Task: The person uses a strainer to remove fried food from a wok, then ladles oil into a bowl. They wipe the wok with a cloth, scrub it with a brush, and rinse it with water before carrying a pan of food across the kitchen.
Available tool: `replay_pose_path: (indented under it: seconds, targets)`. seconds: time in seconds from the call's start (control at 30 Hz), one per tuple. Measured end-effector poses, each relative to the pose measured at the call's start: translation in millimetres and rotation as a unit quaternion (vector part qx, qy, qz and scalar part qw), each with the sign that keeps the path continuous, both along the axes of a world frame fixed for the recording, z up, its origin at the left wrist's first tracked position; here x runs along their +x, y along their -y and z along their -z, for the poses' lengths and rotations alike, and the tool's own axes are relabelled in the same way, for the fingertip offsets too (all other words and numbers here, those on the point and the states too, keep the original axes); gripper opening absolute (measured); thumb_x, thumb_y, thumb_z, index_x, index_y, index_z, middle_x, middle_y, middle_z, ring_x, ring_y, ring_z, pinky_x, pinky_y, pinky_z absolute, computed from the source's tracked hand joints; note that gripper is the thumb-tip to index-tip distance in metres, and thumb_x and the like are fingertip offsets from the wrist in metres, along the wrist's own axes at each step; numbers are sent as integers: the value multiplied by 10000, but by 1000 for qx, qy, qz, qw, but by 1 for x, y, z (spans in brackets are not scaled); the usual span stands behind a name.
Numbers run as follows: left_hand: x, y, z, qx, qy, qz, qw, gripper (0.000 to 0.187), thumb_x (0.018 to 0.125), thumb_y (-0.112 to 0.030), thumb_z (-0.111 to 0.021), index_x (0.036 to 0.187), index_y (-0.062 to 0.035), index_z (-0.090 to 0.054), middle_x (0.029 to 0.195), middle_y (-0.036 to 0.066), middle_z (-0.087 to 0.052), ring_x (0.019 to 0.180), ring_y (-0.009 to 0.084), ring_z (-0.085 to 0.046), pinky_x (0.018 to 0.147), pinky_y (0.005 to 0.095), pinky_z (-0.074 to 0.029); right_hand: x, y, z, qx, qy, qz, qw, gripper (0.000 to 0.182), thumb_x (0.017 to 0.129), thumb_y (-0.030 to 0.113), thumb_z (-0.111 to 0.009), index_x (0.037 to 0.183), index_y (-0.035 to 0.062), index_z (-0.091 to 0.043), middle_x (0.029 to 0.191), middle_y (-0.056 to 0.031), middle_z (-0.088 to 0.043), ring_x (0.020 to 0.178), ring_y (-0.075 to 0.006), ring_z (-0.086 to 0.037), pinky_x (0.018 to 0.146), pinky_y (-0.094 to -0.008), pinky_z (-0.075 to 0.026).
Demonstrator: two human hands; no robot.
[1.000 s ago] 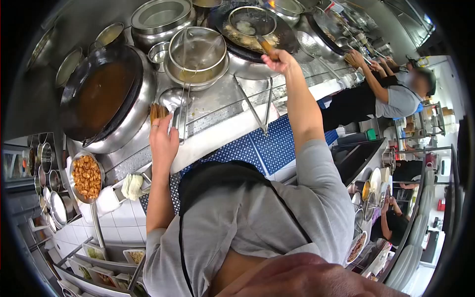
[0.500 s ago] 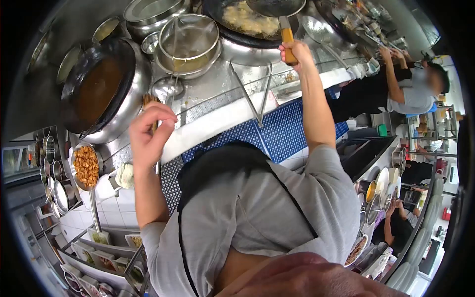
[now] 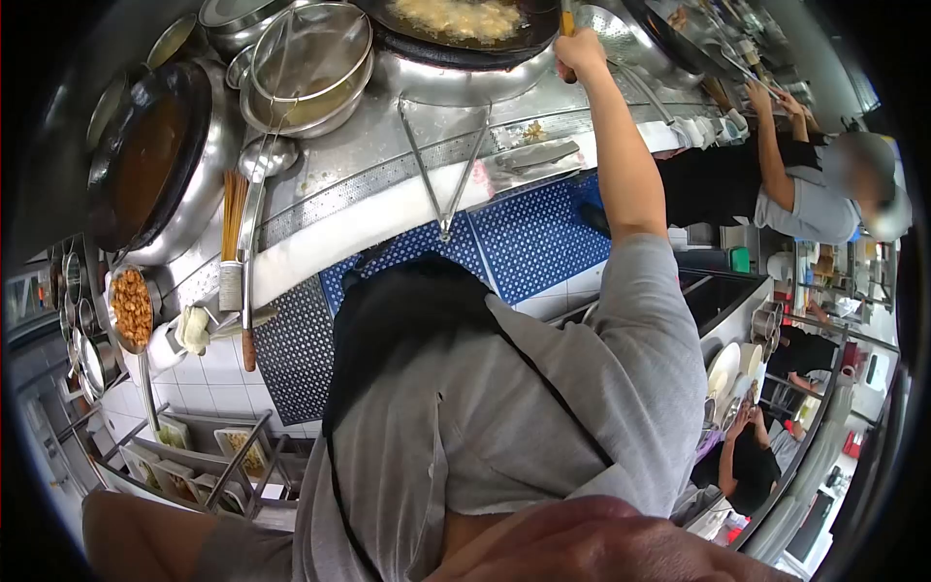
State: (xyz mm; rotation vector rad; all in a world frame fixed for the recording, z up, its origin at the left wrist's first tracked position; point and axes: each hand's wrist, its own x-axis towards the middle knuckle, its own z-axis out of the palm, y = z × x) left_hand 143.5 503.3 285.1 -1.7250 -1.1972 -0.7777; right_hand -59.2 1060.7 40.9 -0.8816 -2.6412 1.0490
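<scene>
My right hand (image 3: 580,53) is closed around a wooden handle (image 3: 566,24) at the right edge of a large wok (image 3: 456,53). Pale pieces of food (image 3: 456,17) sit in bubbling oil in that wok. The tool's far end is cut off at the top of the view. At the lower left only my left upper arm and elbow (image 3: 145,543) show, bent down by my side; the left hand itself is out of view.
Dark brown liquid fills a wok (image 3: 150,160) at left. Beside it are a strainer over a bowl (image 3: 310,58), a ladle (image 3: 264,160), a bamboo brush (image 3: 231,233) and a scoop of browned food (image 3: 131,308). Another person (image 3: 834,184) stands at right.
My left hand has left the counter and dropped out of view, uncovering the brush and ladle handle. My right hand has moved up with the handle. The camera view has shifted.
</scene>
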Motion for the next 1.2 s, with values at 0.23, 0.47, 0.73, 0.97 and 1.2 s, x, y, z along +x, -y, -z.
replay_pose_path:
  seconds: [0.23, 0.47, 0.73, 0.97, 1.2]
  targets:
    - [5, -13, 2, -23, -19, -1, 1000, 297, 874, -229, -491, 862, 57, -568, 806, 203, -558, 787, 326, -580, 703, 483, -475, -48, -30, 34, -370, 26, -23, 928, 90, 860, 33, -596, 875, -54, -587, 726, -110, -627, 539, -156, -579, 454, -284, -498]
    - [10, 10, 7, -31, -23, -23, 999, 313, 874, -236, -483, 892, 66, -564, 834, 213, -560, 811, 330, -579, 725, 487, -473, -35, 12, 30, -456, 39, -65, 887, 174, 862, 52, -620, 990, -57, -574, 755, -127, -645, 541, -166, -589, 428, -294, -502]
    - [8, 43, 15, -32, -2, -49, 998, 335, 874, -244, -475, 927, 75, -559, 866, 224, -563, 840, 334, -579, 749, 491, -470, 19, 72, 3, -250, -16, -118, 961, 267, 811, -11, -606, 1078, 6, -609, 658, -70, -576, 420, -129, -493, 344, -282, -408]
    - [-8, 63, 21, -19, -1, -38, 999, 356, 875, -251, -468, 957, 84, -554, 894, 233, -565, 865, 338, -579, 770, 494, -467, 71, 98, -24, 188, -23, -126, 974, 408, 751, 51, -520, 1148, 63, -615, 696, -177, -620, 493, -272, -609, 508, -409, -480]
    - [-13, 83, 24, -15, -15, -25, 999, 379, 875, -258, -460, 988, 93, -550, 922, 243, -567, 889, 342, -579, 792, 498, -465, 103, 118, -60, 94, 66, -36, 993, 405, 754, 114, -533, 1148, 63, -614, 879, -250, -676, 882, -419, -655, 791, -481, -495]
